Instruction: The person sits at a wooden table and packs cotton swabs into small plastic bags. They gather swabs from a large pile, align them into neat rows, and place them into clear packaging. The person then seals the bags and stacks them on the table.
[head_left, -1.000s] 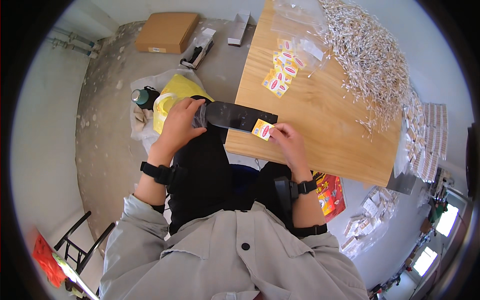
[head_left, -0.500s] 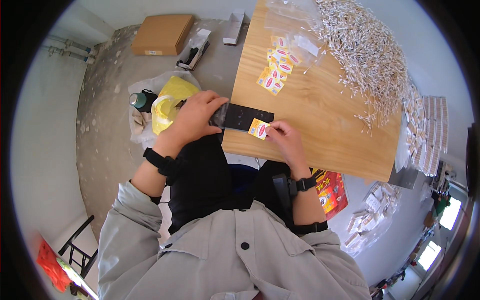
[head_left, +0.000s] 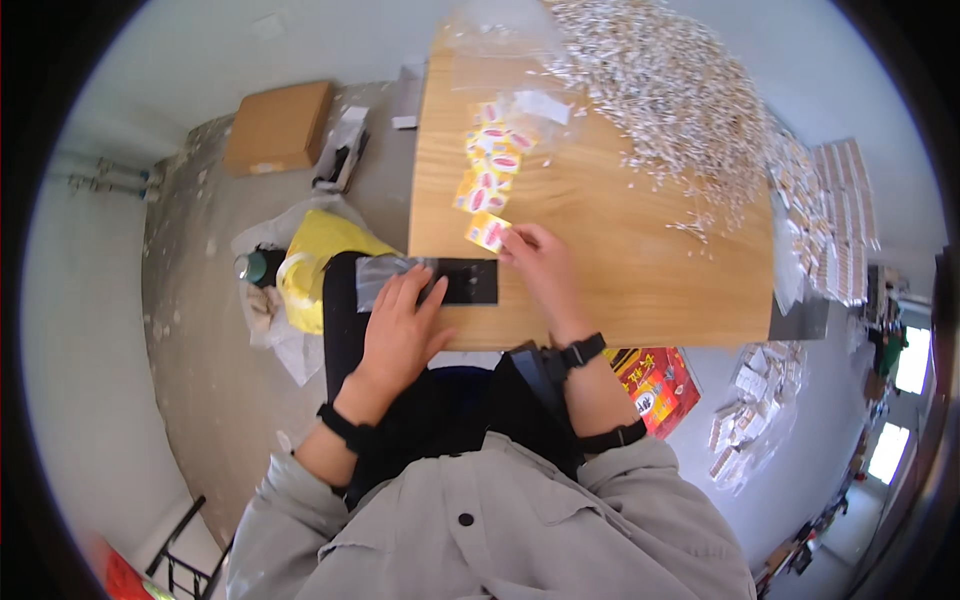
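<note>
My right hand (head_left: 541,270) pinches a small yellow and white card (head_left: 487,232) with a red oval, above the wooden table (head_left: 620,280) near its left edge. Several more cards (head_left: 482,187) like it lie overlapping just beyond. My left hand (head_left: 395,335) has its fingers spread, with the fingertips over a flat black strip (head_left: 472,284). Clear plastic film (head_left: 375,272) covers the strip's left end, which juts past the table's edge. Whether the left fingers press on the strip or only hover cannot be made out.
A large heap of cotton swabs (head_left: 660,90) covers the table's far right. Clear plastic bags (head_left: 500,35) lie at its far left. Stacked small packs (head_left: 840,215) stand beyond the right edge. On the floor are a yellow bag (head_left: 325,250), a dark bottle (head_left: 258,266) and a cardboard box (head_left: 280,127).
The card in my right hand has moved off the black strip toward the loose cards. My left hand has come right, its fingers now over the strip. The whole view has shifted.
</note>
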